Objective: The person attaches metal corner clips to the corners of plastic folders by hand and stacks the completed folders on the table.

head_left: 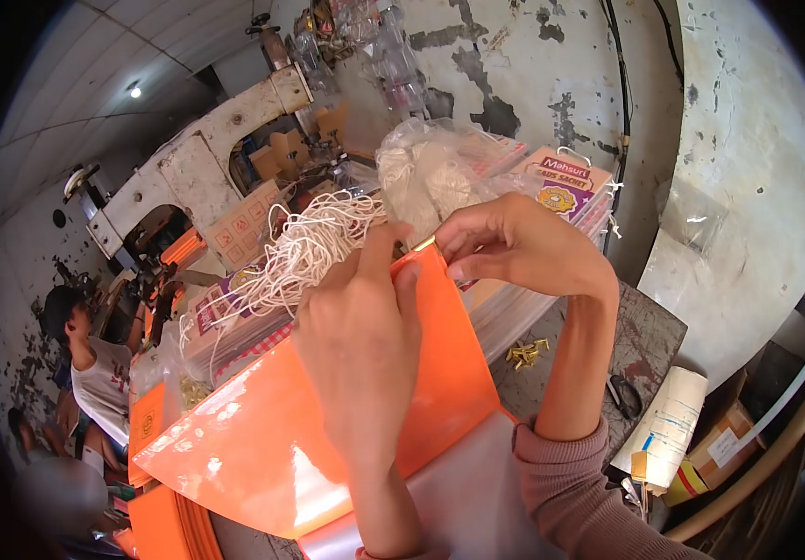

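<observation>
A glossy orange plastic sheet [262, 425], folded like a cover, hangs from both hands at a tilt. A small gold-coloured metal strip [424, 245] sits along its upper corner edge. My left hand [356, 327] is closed on the top of the sheet, thumb on the front beside the strip. With bent fingers my right hand [524, 247] pinches the same edge at the strip's right end; its fingertips are partly hidden. Several small brass-coloured pieces [527, 353] lie on the dark table [641, 322], below my right wrist.
Beyond the hands, a tangle of white cords [318, 243] and a clear bag of cord [430, 173] rest on printed stacks [561, 182]. Scissors [625, 397] and a whitish roll [669, 420] lie right. Orange folders [164, 523] stand lower left, near a seated person [99, 373].
</observation>
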Tool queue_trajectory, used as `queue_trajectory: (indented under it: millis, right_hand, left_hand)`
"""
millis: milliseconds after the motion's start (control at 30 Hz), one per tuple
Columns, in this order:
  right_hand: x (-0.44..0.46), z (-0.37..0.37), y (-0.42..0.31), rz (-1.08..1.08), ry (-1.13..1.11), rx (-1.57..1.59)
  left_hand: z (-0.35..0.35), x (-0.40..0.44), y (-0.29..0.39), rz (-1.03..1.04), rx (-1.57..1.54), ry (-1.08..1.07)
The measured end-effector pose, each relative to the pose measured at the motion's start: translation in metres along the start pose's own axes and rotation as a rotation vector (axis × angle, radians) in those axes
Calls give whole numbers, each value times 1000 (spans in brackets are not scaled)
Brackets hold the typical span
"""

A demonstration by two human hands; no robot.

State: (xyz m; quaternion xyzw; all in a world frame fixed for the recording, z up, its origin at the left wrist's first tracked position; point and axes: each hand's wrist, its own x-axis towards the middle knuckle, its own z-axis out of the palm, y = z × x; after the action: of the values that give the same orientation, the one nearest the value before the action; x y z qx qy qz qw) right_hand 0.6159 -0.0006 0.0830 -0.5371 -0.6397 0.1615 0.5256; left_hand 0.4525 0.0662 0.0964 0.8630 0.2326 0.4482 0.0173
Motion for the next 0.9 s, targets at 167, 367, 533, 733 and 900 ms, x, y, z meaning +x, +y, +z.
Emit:
queue_trajectory:
  millis: [167,367,533,733,900]
  right_hand:
    - [-7,-1,-10,-40,-41,-69]
    - [-9,1,-23,59,-123,-330]
    - [-9,1,-27,69,-112,-321]
    - [-12,-1,-15,-18,6,-298]
    - [-39,-10,-62,-99,416,-178]
  left_hand:
    - [-6,0,2,9,8,-93]
    - [-2,1,-3,10,-18,-41]
    - [0,1,-3,-11,-52,-36]
    - [-7,0,-2,-65,-37,-79]
    - [-13,-6,-4,-69,160,-11]
